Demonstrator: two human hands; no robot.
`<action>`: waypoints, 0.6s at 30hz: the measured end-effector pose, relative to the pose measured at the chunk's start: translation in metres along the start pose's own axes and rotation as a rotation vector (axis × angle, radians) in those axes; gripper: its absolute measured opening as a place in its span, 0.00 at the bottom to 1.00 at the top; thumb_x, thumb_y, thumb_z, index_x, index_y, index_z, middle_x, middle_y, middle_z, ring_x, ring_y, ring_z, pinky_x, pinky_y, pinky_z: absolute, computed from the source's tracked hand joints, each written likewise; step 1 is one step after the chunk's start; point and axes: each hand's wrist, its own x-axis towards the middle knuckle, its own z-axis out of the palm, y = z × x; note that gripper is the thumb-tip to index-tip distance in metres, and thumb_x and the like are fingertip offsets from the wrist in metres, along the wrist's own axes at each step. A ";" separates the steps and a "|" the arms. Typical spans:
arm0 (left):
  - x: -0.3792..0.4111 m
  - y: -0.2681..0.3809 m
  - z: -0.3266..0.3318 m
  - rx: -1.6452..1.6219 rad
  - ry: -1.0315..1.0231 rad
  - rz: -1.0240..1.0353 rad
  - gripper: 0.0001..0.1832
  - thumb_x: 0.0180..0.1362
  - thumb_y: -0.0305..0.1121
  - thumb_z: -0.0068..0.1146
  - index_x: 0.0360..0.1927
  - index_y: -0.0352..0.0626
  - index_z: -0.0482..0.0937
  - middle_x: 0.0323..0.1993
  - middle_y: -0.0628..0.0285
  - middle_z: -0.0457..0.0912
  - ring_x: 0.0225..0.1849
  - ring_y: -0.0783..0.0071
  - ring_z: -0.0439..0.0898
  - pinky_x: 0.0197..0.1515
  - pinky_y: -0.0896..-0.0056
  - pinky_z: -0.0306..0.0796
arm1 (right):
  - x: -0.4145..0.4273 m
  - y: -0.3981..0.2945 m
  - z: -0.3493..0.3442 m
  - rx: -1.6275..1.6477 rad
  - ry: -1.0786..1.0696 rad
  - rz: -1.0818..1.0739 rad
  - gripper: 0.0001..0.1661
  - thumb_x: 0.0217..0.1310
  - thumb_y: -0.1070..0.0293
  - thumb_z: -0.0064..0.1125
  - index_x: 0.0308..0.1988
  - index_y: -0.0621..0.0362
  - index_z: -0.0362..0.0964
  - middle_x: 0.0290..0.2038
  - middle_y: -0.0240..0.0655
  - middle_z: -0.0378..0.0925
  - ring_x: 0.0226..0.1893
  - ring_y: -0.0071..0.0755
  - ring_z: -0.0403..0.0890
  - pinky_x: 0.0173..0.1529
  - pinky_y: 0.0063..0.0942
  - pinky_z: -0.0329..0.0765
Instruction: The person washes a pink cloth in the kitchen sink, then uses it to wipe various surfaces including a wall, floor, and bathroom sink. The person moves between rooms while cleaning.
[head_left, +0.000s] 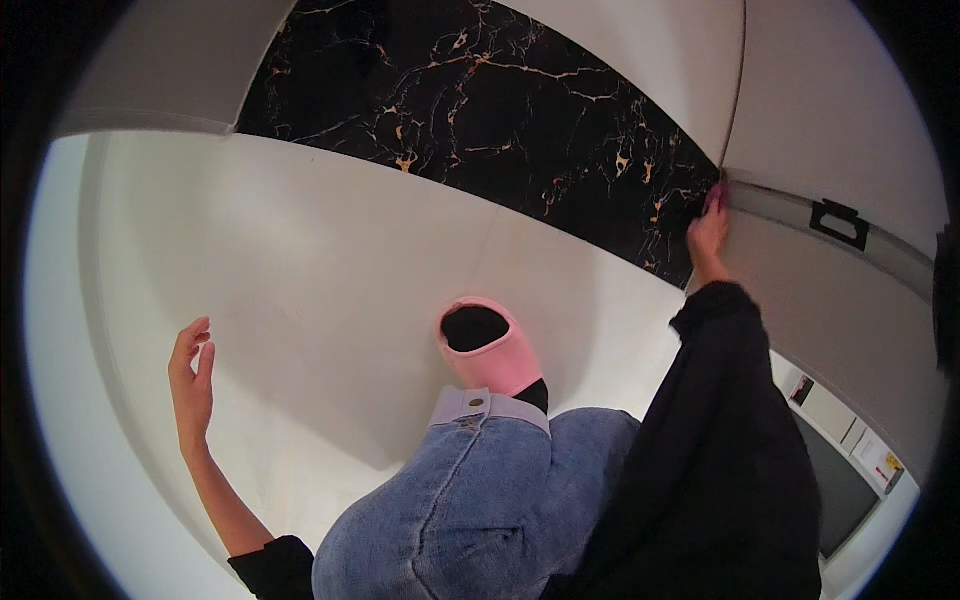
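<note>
My right hand (711, 225) reaches out at the right and touches the near edge of a grey door (810, 277), its fingertips partly hidden at that edge. The door carries a black latch plate (839, 224). On the left, my left hand (193, 371) hangs over the pale floor with its fingers slightly curled and nothing in it. Below me are my legs in blue jeans (480, 495) and one foot in a pink open-toed slipper (491, 349) with a black sock.
A black marble threshold (465, 112) with white and orange veins crosses the pale floor (315, 247). A grey panel (172, 60) stands at the upper left, and a white wall (67, 300) runs down the left. Behind the door at lower right are a dark grey surface and small items.
</note>
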 end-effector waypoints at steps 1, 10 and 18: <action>-0.005 -0.004 -0.002 -0.004 0.021 -0.013 0.16 0.65 0.31 0.49 0.56 0.42 0.74 0.52 0.64 0.77 0.52 0.70 0.74 0.58 0.67 0.65 | -0.026 -0.020 0.000 -0.037 -0.057 0.127 0.37 0.53 0.73 0.55 0.63 0.45 0.58 0.60 0.46 0.61 0.59 0.57 0.64 0.61 0.50 0.65; -0.011 -0.020 0.021 -0.102 -0.009 -0.024 0.16 0.66 0.34 0.49 0.55 0.42 0.74 0.52 0.63 0.78 0.52 0.70 0.75 0.58 0.68 0.66 | -0.176 -0.169 -0.012 0.294 0.148 -0.082 0.31 0.56 0.74 0.49 0.62 0.54 0.64 0.58 0.47 0.59 0.55 0.52 0.61 0.59 0.43 0.57; -0.025 -0.025 -0.004 -0.095 0.110 -0.013 0.16 0.66 0.32 0.49 0.56 0.42 0.75 0.53 0.64 0.78 0.53 0.71 0.75 0.58 0.68 0.66 | -0.241 -0.450 -0.094 0.739 -0.027 -0.617 0.34 0.46 0.83 0.49 0.57 0.59 0.65 0.55 0.49 0.59 0.51 0.52 0.62 0.52 0.44 0.62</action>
